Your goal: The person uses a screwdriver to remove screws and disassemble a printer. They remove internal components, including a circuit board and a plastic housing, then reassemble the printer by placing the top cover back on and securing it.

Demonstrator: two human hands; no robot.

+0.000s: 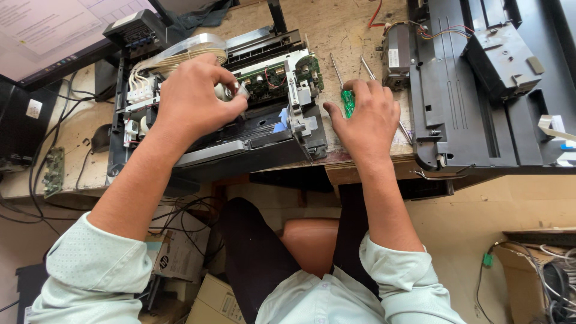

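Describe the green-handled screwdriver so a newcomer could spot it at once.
Find the opened printer on the wooden bench. Just right of it, the right hand covers a screwdriver. Its green handle sets it apart from the bare metal rod alongside.

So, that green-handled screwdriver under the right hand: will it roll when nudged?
Probably: the green-handled screwdriver looks round-handled and lies flat on the table. Its thin shaft looks stiff. The right hand resting on it likely steadies it.

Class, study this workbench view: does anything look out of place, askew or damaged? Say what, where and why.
The printer under the left hand stands with its covers off, green circuit board and ribbon cable bared. Its black housing lies apart on the right. The right hand rests on a green-handled screwdriver. Dismantled, with no visible breakage.
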